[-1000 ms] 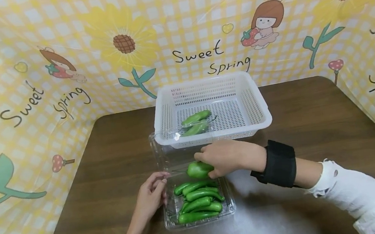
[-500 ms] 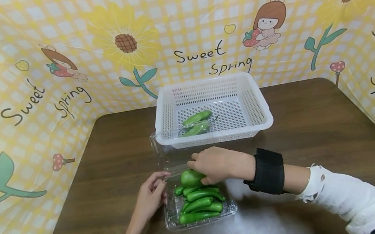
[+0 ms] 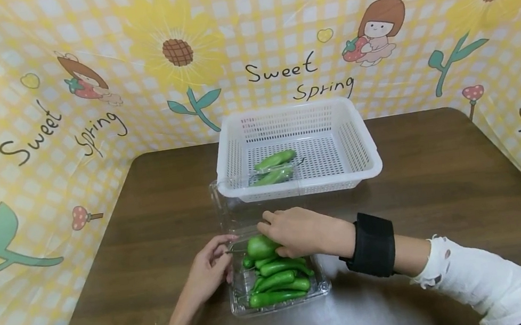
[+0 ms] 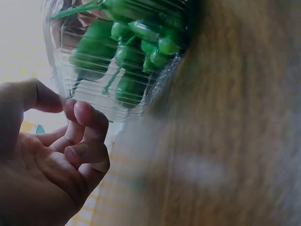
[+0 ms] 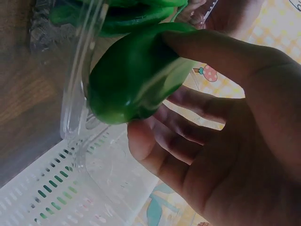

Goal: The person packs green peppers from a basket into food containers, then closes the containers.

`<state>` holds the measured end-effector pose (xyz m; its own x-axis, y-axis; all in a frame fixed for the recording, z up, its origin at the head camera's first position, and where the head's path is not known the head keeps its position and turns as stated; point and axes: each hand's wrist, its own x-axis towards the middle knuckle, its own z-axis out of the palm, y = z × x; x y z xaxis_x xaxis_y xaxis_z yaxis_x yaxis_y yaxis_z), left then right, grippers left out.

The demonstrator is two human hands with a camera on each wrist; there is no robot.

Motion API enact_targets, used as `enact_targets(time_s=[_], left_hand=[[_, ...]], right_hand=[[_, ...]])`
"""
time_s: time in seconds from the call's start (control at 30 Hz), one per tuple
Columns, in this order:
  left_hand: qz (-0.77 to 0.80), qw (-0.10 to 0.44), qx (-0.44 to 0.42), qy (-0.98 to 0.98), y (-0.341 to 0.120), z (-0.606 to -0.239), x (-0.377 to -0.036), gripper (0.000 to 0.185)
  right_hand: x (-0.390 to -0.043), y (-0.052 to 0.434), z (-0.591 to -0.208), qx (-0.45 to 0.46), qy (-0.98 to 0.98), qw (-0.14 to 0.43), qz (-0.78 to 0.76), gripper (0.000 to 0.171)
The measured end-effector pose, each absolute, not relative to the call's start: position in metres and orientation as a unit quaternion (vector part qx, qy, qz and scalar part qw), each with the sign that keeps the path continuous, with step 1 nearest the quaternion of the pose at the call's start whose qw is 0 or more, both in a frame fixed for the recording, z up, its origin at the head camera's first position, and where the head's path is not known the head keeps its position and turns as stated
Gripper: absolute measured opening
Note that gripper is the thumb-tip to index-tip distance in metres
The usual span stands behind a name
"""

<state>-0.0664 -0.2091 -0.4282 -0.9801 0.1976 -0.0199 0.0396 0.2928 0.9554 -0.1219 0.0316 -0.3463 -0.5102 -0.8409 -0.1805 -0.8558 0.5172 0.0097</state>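
My right hand (image 3: 295, 232) holds a plump green pepper (image 3: 260, 247) at the far end of a clear plastic container (image 3: 324, 286). In the right wrist view, the thumb lies on one side of this pepper (image 5: 136, 75) and a fingertip presses its rounded end. Several slim green peppers (image 3: 279, 281) lie side by side in the container, their stems mostly toward the left. At the container's left edge, my left hand (image 3: 205, 270) pinches the rim between thumb and index finger, as the left wrist view shows. Its other fingers curl loosely below.
The container's clear lid (image 3: 225, 212) stands raised at the back, overlapping a white perforated basket (image 3: 340, 180). Two green peppers (image 3: 276, 159) lie in that basket, one seen through the lid. A patterned cloth (image 3: 246, 35) rises behind the brown table (image 3: 158, 281).
My right hand has brought the plump pepper left and slightly lower, in over the slim peppers. The left hand has stayed at the container's edge.
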Motion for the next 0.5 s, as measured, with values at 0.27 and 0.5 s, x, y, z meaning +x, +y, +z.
enact_targets(time_s=[0.27, 0.5], left_hand=[[0.596, 0.090, 0.100, 0.792, -0.2127, -0.4276, -0.0640, 0.042], [0.603, 0.105, 0.104, 0.784, -0.2156, -0.4284, -0.0640, 0.049]], right_hand=[[-0.1176, 0.0349, -0.3518, -0.492, 0.869, 0.040, 0.042, 0.046], [-0.1177, 0.0366, -0.3540, -0.495, 0.868, 0.020, 0.035, 0.043]])
